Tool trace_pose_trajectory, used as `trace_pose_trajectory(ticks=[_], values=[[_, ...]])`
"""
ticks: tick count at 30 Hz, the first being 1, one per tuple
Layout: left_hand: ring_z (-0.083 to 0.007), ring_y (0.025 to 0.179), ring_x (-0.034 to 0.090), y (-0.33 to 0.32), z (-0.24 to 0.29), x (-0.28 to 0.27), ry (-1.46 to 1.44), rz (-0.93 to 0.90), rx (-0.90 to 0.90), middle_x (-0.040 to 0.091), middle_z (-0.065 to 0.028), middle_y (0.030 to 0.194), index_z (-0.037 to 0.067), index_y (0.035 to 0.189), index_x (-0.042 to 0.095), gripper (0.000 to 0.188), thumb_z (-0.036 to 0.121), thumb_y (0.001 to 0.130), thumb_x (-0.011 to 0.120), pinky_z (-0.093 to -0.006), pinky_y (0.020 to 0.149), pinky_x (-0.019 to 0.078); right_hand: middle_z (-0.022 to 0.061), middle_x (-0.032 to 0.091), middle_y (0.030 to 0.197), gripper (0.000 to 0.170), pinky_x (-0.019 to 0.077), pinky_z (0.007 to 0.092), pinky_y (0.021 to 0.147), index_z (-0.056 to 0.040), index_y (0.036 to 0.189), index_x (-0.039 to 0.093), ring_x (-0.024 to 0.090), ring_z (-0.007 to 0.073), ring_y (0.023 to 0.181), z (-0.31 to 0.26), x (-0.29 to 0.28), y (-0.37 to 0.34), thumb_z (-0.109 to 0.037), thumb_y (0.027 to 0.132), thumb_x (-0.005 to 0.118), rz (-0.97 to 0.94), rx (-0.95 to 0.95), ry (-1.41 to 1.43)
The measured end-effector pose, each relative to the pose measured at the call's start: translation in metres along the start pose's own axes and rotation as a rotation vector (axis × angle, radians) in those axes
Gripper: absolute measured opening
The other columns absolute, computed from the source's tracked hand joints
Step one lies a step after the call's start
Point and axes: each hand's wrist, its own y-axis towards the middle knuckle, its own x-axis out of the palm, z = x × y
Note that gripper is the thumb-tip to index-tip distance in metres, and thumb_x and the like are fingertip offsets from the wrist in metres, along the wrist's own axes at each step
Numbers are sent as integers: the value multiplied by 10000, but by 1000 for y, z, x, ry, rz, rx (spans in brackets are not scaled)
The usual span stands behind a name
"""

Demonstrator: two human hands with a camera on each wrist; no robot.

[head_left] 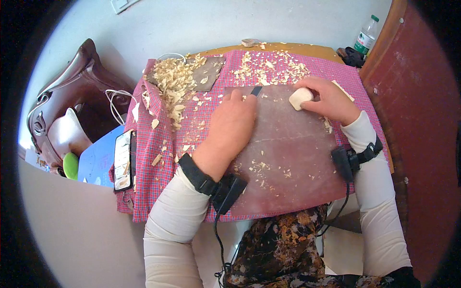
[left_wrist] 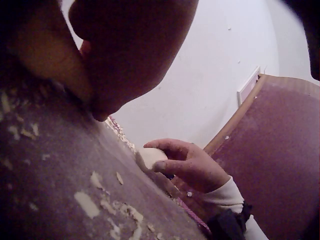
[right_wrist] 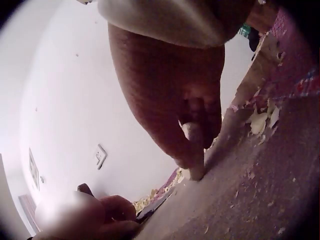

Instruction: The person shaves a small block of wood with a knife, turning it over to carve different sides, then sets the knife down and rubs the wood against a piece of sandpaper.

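Note:
My right hand (head_left: 333,100) pinches a small pale wooden block (head_left: 301,99) between thumb and fingers, near the back right of a worn brown board (head_left: 293,163). In the right wrist view the lower end of the block (right_wrist: 196,170) is right at the board's surface. On the left side of the board, my left hand (head_left: 231,122) grips a knife (head_left: 257,90), its dark blade pointing away past the fingers. Low over the board, the same knife blade (right_wrist: 156,206) shows in the right wrist view; most of its handle is hidden in the hand.
Wood shavings (head_left: 175,79) heap at the back left of the checked cloth (head_left: 192,115); more lie behind the board. A phone (head_left: 123,161) rests at the left edge. A bottle (head_left: 366,36) stands at the back right, beside a reddish-brown door (head_left: 422,96). A chair (head_left: 62,105) is left.

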Motion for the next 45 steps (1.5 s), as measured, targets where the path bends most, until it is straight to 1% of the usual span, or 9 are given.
trace_pose_trajectory(ticks=[8, 17, 23, 25, 29, 35, 37, 41, 45], values=[[-382, 915, 555, -1, 0, -1, -9, 16, 12, 533, -189, 976, 21, 946, 538, 210, 121, 790, 636, -461, 765, 475, 143, 635, 984, 376, 479, 373, 806, -52, 1031, 645, 605, 311, 915, 6, -5, -3, -207, 698, 722, -45, -22, -120], [-380, 897, 561, -1, 0, -1, -6, 19, 20, 536, -186, 969, 19, 938, 543, 208, 131, 791, 639, -457, 756, 476, 160, 637, 955, 355, 476, 397, 786, -55, 995, 662, 600, 332, 905, 5, -7, -4, -244, 700, 720, -60, 104, -225], [-378, 893, 563, -2, 1, -1, -19, 16, 8, 539, -183, 961, 20, 927, 543, 204, 134, 790, 641, -459, 752, 477, 148, 620, 950, 348, 469, 390, 801, -58, 983, 656, 588, 322, 922, 7, -2, -2, -241, 695, 723, -71, -14, -233], [-376, 901, 561, -1, 0, -1, 2, 12, 4, 540, -182, 960, 21, 928, 541, 204, 133, 789, 640, -457, 755, 476, 143, 612, 957, 355, 469, 377, 798, -56, 990, 651, 583, 314, 918, 7, 0, -1, -235, 692, 723, -105, -126, -190], [-376, 907, 559, -1, -2, 2, 4, 36, 37, 540, -181, 961, 21, 934, 540, 206, 131, 790, 638, -457, 759, 476, 135, 614, 924, 342, 471, 372, 780, -56, 973, 657, 585, 310, 883, 4, 1, -3, -240, 691, 714, -77, -128, -193], [-378, 911, 561, -1, 0, 0, -2, 19, 25, 538, -187, 979, 22, 942, 541, 208, 126, 790, 635, -456, 765, 479, 127, 608, 868, 299, 471, 379, 748, -61, 910, 673, 590, 307, 853, -12, -2, -3, -252, 680, 690, -182, -91, -191], [-379, 915, 563, 0, 2, -2, -2, -7, -6, 538, -190, 987, 22, 954, 545, 213, 127, 791, 634, -455, 767, 482, 135, 605, 852, 288, 470, 383, 741, -57, 896, 675, 588, 314, 847, -5, 1, -4, -238, 672, 680, -96, -157, -212], [-381, 917, 565, -1, 1, -2, -2, 0, 14, 541, -192, 988, 21, 962, 549, 216, 127, 794, 631, -456, 768, 484, 138, 603, 842, 278, 467, 392, 734, -57, 888, 679, 585, 319, 838, -3, -1, -3, -227, 669, 669, -30, -146, -287], [-381, 915, 565, 0, 1, -1, 10, -12, -7, 541, -191, 981, 21, 960, 549, 212, 126, 795, 629, -458, 767, 483, 138, 599, 845, 270, 459, 400, 715, -56, 884, 682, 578, 317, 826, -15, 0, -3, -220, 670, 662, -113, -141, -180]])
